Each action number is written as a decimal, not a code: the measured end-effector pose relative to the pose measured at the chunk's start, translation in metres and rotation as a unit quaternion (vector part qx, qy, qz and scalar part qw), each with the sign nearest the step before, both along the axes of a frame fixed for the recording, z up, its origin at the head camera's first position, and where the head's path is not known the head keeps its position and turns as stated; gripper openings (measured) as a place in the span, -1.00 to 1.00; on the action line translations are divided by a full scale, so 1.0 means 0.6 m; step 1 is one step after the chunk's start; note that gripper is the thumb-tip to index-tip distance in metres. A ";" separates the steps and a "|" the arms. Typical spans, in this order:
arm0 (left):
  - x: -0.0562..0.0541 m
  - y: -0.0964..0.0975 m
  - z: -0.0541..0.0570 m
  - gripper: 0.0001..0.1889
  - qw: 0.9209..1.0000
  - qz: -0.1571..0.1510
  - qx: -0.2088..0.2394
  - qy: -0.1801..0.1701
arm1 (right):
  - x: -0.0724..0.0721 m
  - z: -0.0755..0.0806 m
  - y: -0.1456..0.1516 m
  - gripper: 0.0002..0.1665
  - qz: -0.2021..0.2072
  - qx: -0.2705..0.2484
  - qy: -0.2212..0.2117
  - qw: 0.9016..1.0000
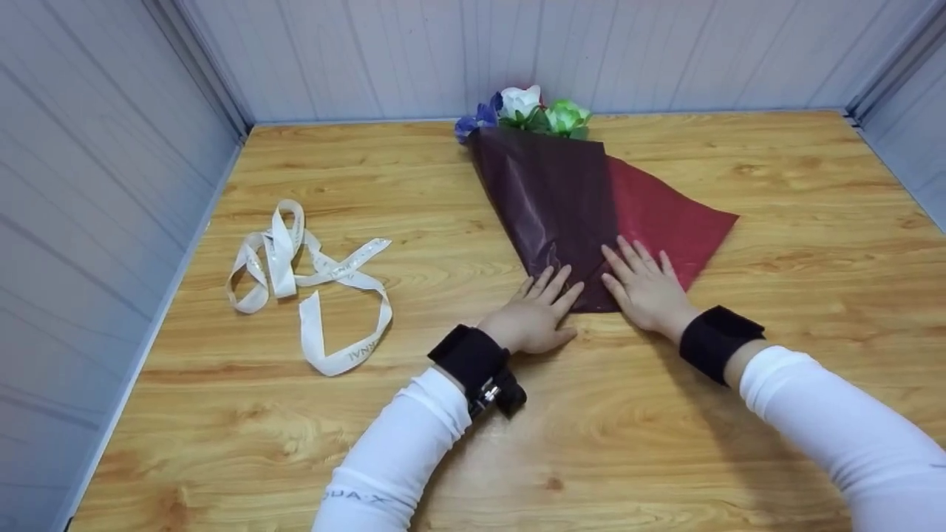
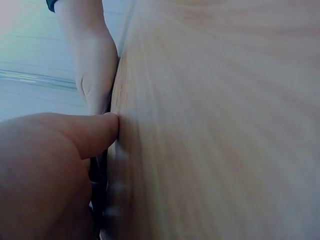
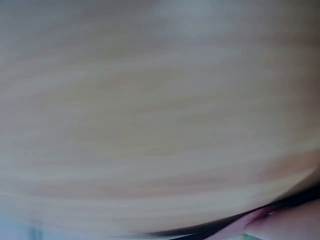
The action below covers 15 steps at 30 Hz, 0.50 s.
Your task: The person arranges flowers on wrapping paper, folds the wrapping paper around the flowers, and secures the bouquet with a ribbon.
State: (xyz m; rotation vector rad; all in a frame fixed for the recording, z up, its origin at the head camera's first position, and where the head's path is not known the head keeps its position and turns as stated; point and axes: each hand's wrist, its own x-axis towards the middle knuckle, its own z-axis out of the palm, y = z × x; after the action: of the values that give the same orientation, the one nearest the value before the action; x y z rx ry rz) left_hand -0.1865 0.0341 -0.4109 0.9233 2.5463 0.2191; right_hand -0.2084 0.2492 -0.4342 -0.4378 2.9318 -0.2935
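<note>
A bouquet wrapped in paper lies on the table, dark maroon wrapping paper (image 1: 550, 199) folded across the front and a red part (image 1: 665, 214) spreading to the right. From its top peek a white flower (image 1: 520, 102), a green flower (image 1: 567, 117) and blue flowers (image 1: 480, 118); their stems are hidden. My left hand (image 1: 532, 318) rests with spread fingers on the lower left edge of the paper. On the lower right, my right hand (image 1: 647, 292) presses flat where maroon and red meet. The left wrist view shows the left thumb (image 2: 95, 132) close to the tabletop; the right wrist view is blurred.
A loosely looped white ribbon (image 1: 344, 270) with printed lettering lies on the left of the wooden table (image 1: 591, 443). Pale panelled walls (image 1: 369, 59) stand along the back and both sides, and the flowers lie close to the back one.
</note>
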 end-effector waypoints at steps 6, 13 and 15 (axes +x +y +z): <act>0.003 0.005 0.004 -0.27 1.000 0.001 -0.001 0.002 | -0.012 0.021 0.016 -0.28 -0.067 0.041 0.009 0.997; 0.021 0.008 0.014 -0.25 1.000 0.014 -0.018 -0.008 | -0.005 0.029 -0.041 -0.36 0.028 -0.065 0.134 0.988; 0.031 0.012 0.016 -0.24 0.999 0.014 -0.030 -0.007 | 0.007 0.027 -0.062 -0.37 0.078 -0.111 0.100 0.986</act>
State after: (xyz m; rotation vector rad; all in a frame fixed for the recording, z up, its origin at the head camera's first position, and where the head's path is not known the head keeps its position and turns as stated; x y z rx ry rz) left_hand -0.1681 0.0411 -0.4010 0.8608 2.5409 0.1560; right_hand -0.2040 0.2117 -0.4179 -0.7654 3.0450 -0.5897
